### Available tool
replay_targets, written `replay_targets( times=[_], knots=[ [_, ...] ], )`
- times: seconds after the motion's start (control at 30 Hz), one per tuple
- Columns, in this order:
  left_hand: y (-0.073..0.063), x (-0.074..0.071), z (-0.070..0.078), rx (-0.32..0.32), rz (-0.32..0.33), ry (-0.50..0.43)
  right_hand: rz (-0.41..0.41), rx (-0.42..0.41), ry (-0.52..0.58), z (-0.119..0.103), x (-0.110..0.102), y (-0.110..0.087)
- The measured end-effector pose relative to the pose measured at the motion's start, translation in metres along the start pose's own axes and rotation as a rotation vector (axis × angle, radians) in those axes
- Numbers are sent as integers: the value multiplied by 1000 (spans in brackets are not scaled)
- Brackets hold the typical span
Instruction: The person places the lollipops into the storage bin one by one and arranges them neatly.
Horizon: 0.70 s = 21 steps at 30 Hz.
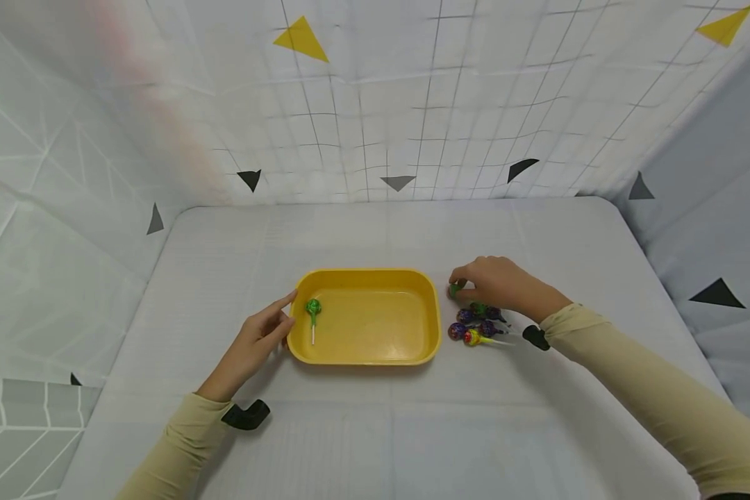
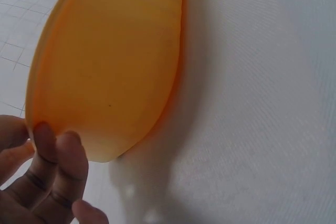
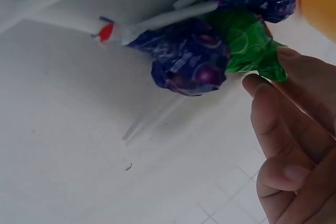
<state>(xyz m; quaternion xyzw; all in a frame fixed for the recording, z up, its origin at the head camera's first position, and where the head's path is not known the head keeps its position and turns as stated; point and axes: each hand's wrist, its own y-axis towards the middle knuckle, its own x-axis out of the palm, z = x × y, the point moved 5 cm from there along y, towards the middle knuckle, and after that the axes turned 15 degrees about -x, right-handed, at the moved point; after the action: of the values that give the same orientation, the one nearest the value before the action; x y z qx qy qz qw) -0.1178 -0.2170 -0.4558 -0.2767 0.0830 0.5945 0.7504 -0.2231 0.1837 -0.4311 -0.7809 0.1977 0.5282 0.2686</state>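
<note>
The left hand [image 1: 262, 339] holds the left end of a yellow tray [image 1: 365, 362], its fingertips at the rim. The left wrist view shows several of its fingers [image 2: 71, 166] overlapping the tray wall [image 2: 110, 66]. A green-wrapped lollipop [image 1: 313, 307] with a white stick lies inside the tray near that end. Past the tray's right side, the right hand [image 1: 503, 281] pinches another green lollipop [image 1: 455, 289] between thumb and fingers. From the right wrist, fingertips meet at the end of a green wrapper [image 3: 275, 66], close beside purple-wrapped lollipops [image 3: 191, 61].
Just below the right hand lies a small cluster of lollipops: several purple ones [image 1: 456, 331], a green one [image 1: 478, 307] and a red-and-yellow one [image 1: 473, 337]. A white cloth [image 1: 375, 430] covers the table. A patterned white curtain [image 1: 375, 104] hangs behind it.
</note>
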Motion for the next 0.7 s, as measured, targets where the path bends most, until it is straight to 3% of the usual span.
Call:
replay_targets(
  times=[0.7],
  knots=[
    [0,1,0,-4,4,-3,100,61,-63,20,-6,11]
  ],
)
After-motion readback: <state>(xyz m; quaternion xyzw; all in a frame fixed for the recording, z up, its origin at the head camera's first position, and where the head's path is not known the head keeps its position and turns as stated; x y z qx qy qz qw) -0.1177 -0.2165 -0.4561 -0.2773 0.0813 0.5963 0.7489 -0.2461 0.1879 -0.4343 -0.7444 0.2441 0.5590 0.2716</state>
